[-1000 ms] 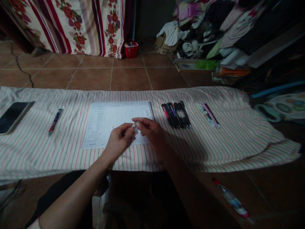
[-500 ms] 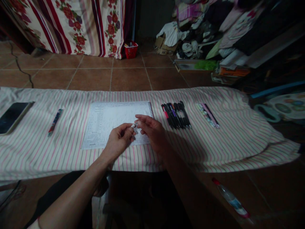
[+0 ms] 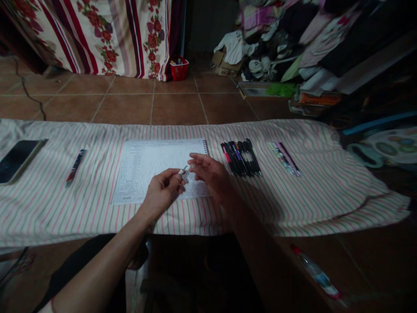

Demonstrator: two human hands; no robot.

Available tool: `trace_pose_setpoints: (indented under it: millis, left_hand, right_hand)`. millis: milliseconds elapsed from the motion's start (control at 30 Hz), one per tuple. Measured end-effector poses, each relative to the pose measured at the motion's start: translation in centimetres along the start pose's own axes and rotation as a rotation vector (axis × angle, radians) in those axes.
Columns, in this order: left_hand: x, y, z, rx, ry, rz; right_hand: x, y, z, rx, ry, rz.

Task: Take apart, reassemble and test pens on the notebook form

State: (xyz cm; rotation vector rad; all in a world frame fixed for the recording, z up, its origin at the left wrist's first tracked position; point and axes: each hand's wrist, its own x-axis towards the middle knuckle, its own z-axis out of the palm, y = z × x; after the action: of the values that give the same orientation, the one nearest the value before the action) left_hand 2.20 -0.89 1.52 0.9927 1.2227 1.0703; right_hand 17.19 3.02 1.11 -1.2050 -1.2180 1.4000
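**Left hand pinched small white tube over notebook!**

There it was: the left hand pinching the small white tube over the spiral notebook, mid-worktop. The right hand hovered open just beside it, near the row of pens.

Striped cloth recorded as cream, lined with pink and grey. Hanging cloth is patterned with red flowers and green leaves, crossed by dark red stripes. Floor tiles are noted as reddish brown, basket as red. Notebook page and small tube are seen as white. Pens are logged as mostly black, marked with pink and purple.
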Motion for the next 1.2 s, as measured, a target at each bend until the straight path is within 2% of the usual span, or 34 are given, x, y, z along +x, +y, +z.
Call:
trace_pose_setpoints:
  millis: [167,300,467,700,800,900,1033,1200]
  left_hand:
    - [-0.1,0.1,-0.2,0.0,0.026,-0.012]
    - [-0.3,0.5,-0.4,0.012,0.032,0.0]
    - [-0.3,0.2,-0.9,0.027,0.019,0.005]
    - [-0.4,0.2,-1.2,0.022,0.016,0.009]
    - [-0.4,0.3,-1.4,0.034,0.021,0.019]
    - [-0.3,0.3,-1.4,0.044,0.02,0.027]
    - [-0.2,0.3,-1.4,0.03,0.027,0.022]
    - [-0.1,0.3,-1.0,0.002,0.025,-0.006]
  right_hand:
    - [2.3,0.4,-2.7,-0.443,0.262,-0.243]
    - [3.5,1.5,-3.1,-0.832,0.281,-0.405]
    - [3.9,2.3,-2.2,-1.126,0.267,-0.383]
    - [3.9,2.5,-1.6,-1.243,0.271,-0.381]
    - [3.9,2.3,-1.4,-1.177,0.308,-0.369]
    - [3.9,2.1,-1.5,-0.866,0.341,-0.339]
    - [3.5,1.4,-1.7,-0.343,0.205,-0.199]
    - [2.5,0.0,-1.8,-0.023,0.16,-0.047]
